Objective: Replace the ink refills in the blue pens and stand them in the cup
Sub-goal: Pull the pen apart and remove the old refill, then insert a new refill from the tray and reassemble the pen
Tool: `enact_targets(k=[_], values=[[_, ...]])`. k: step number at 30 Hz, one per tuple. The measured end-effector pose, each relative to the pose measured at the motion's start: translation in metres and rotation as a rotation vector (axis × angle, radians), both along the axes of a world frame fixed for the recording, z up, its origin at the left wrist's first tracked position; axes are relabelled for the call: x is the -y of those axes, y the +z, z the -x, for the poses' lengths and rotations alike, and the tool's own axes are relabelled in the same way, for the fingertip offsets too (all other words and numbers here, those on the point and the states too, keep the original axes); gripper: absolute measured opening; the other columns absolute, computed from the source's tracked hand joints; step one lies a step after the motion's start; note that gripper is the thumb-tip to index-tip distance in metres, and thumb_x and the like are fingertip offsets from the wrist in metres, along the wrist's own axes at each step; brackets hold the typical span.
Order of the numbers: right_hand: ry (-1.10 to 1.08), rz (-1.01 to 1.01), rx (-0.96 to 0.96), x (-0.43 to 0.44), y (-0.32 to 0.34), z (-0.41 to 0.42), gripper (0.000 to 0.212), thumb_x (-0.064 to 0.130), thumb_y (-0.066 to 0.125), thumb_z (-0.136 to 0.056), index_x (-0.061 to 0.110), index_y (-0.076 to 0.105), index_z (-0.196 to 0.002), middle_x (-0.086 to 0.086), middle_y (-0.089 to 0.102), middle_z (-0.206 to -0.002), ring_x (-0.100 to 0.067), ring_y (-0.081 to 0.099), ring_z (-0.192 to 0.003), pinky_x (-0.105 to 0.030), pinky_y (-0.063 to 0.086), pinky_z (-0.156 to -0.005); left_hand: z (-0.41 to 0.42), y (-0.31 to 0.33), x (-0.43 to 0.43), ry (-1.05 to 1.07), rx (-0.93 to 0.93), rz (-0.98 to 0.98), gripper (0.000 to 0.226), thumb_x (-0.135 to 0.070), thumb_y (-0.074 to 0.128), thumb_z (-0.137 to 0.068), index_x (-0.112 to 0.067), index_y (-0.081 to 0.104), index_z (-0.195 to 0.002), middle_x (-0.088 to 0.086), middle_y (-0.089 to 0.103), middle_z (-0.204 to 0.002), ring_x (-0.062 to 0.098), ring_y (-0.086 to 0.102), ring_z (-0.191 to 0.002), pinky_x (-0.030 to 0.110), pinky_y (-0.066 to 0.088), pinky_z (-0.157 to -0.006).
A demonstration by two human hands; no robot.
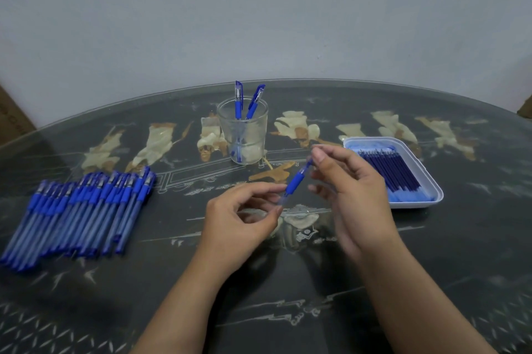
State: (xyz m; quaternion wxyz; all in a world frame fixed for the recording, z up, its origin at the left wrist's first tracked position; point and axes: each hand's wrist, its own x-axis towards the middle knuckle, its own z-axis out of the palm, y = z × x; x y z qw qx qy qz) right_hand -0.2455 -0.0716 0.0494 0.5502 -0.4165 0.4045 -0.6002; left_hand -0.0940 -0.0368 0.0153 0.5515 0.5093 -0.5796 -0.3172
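Head view: over the table [288, 310], the left hand [244, 218] pinches the lower end of a tilted pen [296, 179] and the right hand [354, 189] pinches its upper end. Two pens stand in the cup [243, 134] behind. A pen pile [77, 209] lies left and a tray [431, 201] of refills [394, 170] right.

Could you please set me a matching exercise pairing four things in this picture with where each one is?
Things:
1. clear glass cup
2. white rectangular plastic tray
3. row of capped blue plastic pens
4. single blue plastic pen

Places:
A. pinched between left hand and right hand
B. lying on the dark patterned table, left side
C. right side, holding dark blue ink refills
D. far middle, holding two blue pens

Pairs: 1-D, 2-C, 3-B, 4-A.
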Motion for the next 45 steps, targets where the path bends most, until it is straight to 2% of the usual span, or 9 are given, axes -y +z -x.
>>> enact_targets(k=[3,10,15,25,28,31,33,36,45], values=[[-0.016,0.021,0.084,0.002,0.005,0.006,0.021,0.021,0.068,-0.076,0.013,0.066,-0.095,-0.007,0.074,-0.086,-0.018,0.070,-0.082,-0.034,0.057,-0.077,0.000,-0.001,0.000,0.005,0.028,0.014,0.035,0.007,0.076,-0.074,-0.022,0.077,-0.094,-0.006,0.072,-0.087,0.006,0.066,-0.071,0.015,0.050,-0.060],[-0.080,0.131,0.052,-0.001,0.003,0.001,0.025,-0.011,0.065,-0.083,0.010,0.061,-0.096,-0.013,0.073,-0.088,-0.021,0.071,-0.085,-0.032,0.059,-0.079,0.000,-0.001,0.000,0.015,0.039,0.026,0.035,0.005,0.076,-0.075,-0.023,0.077,-0.097,-0.005,0.072,-0.088,0.008,0.067,-0.073,0.015,0.051,-0.060],[-0.159,0.152,-0.020,0.002,0.002,0.004,0.019,-0.007,0.067,-0.083,0.010,0.071,-0.092,-0.002,0.074,-0.085,-0.013,0.071,-0.084,-0.028,0.057,-0.083,-0.001,-0.003,0.000,0.022,0.095,0.068,0.036,0.007,0.076,-0.074,-0.021,0.077,-0.097,-0.006,0.071,-0.087,0.010,0.067,-0.073,0.016,0.052,-0.060],[-0.462,0.267,0.081,0.033,0.039,0.040,0.032,-0.012,0.063,-0.083,0.015,0.066,-0.100,0.009,0.067,-0.080,-0.011,0.066,-0.070,-0.027,0.056,-0.075,-0.002,-0.010,0.004,0.096,0.206,0.194,0.036,0.007,0.073,-0.078,-0.018,0.075,-0.104,-0.006,0.068,-0.093,0.012,0.067,-0.081,0.014,0.050,-0.065],[-0.371,0.242,-0.266,0.049,0.044,0.054,0.033,-0.007,0.069,-0.081,0.019,0.070,-0.102,0.003,0.068,-0.088,-0.005,0.066,-0.070,-0.021,0.057,-0.074,-0.002,-0.011,0.004,0.143,0.157,0.194,0.036,0.009,0.071,-0.078,-0.017,0.075,-0.103,-0.004,0.068,-0.092,0.009,0.065,-0.077,0.012,0.049,-0.063],[-0.105,0.069,-0.720,0.063,0.029,0.051,0.031,-0.006,0.071,-0.081,0.011,0.072,-0.107,-0.005,0.069,-0.087,-0.009,0.062,-0.067,-0.010,0.052,-0.060,-0.002,-0.012,0.005,0.133,0.146,0.178,0.037,0.009,0.072,-0.078,-0.018,0.075,-0.102,-0.005,0.068,-0.092,0.011,0.065,-0.076,0.012,0.048,-0.063],[-0.028,0.015,-0.904,0.070,0.017,0.048,0.025,-0.005,0.074,-0.079,0.008,0.074,-0.101,-0.004,0.068,-0.079,-0.012,0.062,-0.063,-0.015,0.054,-0.062,-0.003,-0.013,0.006,0.134,0.140,0.174,0.036,0.009,0.072,-0.078,-0.018,0.075,-0.102,-0.005,0.068,-0.092,0.011,0.065,-0.075,0.012,0.048,-0.062],[0.005,-0.009,-1.043,0.077,0.008,0.047,0.019,0.000,0.077,-0.078,0.008,0.075,-0.095,-0.006,0.070,-0.079,-0.020,0.068,-0.070,-0.033,0.057,-0.081,-0.004,-0.014,0.006,0.135,0.138,0.171,0.035,0.008,0.073,-0.078,-0.017,0.075,-0.102,-0.006,0.069,-0.093,0.012,0.065,-0.075,0.012,0.048,-0.063],[0.052,0.047,-1.279,0.085,-0.003,0.039,0.017,0.009,0.076,-0.081,0.010,0.075,-0.098,-0.008,0.073,-0.093,-0.016,0.064,-0.084,-0.023,0.045,-0.075,-0.005,-0.015,0.006,0.130,0.154,0.166,0.035,0.006,0.074,-0.078,-0.019,0.075,-0.103,-0.007,0.068,-0.093,0.013,0.066,-0.076,0.012,0.048,-0.063]])
